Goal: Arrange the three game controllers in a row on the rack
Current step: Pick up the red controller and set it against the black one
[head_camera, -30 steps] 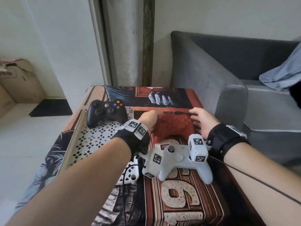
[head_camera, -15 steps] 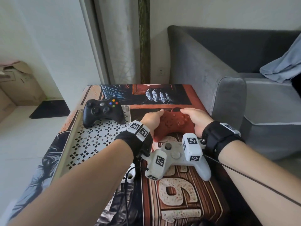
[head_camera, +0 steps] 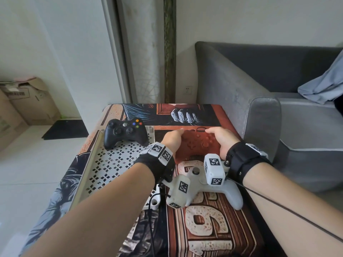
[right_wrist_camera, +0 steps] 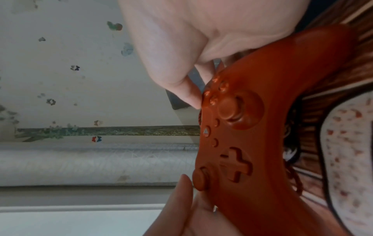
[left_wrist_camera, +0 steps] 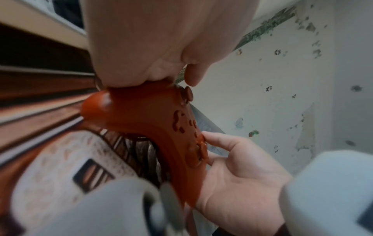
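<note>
Both hands hold the red controller (head_camera: 197, 143) by its ends, just above the printed table cover. My left hand (head_camera: 171, 140) grips its left grip, thumb near the left stick (right_wrist_camera: 199, 178). My right hand (head_camera: 221, 139) grips the right grip, thumb by the face buttons (right_wrist_camera: 214, 94). The wrist views show the red controller (left_wrist_camera: 153, 124) tilted up off the cover. A black controller (head_camera: 125, 131) lies at the far end of the white perforated rack (head_camera: 104, 164). A white controller (head_camera: 206, 188) lies on the cover below my wrists, partly hidden by the marker cubes.
A grey sofa (head_camera: 259, 101) stands right against the table's right side. Cardboard boxes (head_camera: 22, 102) and a dark mat (head_camera: 65, 128) sit on the floor at the left. A thin black cable (head_camera: 297, 217) runs from my right wrist band.
My right hand closed round the red controller's right grip and my left round its left grip. The red controller has tipped up off the cover between both hands.
</note>
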The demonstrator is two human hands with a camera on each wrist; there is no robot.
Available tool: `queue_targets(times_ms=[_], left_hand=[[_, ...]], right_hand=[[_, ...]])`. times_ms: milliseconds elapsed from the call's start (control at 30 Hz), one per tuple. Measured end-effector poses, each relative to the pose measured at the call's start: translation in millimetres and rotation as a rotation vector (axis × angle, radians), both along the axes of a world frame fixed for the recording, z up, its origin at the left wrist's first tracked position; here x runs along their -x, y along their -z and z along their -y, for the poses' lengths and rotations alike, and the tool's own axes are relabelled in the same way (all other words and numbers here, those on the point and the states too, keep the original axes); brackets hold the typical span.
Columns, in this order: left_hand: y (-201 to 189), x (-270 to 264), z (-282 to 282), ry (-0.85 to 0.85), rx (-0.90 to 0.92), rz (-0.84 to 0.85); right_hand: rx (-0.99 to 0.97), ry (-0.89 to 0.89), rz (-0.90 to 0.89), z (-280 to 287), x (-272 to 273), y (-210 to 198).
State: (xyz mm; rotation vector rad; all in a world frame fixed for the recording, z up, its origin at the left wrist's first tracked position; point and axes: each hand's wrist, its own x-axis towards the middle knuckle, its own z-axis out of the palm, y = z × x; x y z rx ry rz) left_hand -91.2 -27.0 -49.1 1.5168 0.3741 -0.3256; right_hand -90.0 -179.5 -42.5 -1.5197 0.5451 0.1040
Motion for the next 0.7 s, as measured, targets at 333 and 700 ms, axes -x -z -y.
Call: queue_targets(times_ms=[333, 700], left_hand=[[-49, 13, -76, -0.098, 0.064, 0.140], [-34, 53, -195, -0.256, -0.014, 0.113]], right_hand=[[-0.096, -0.077, 0.100, -76, 3, -53], [-0.181, -0.220, 0.013, -192, 25, -34]])
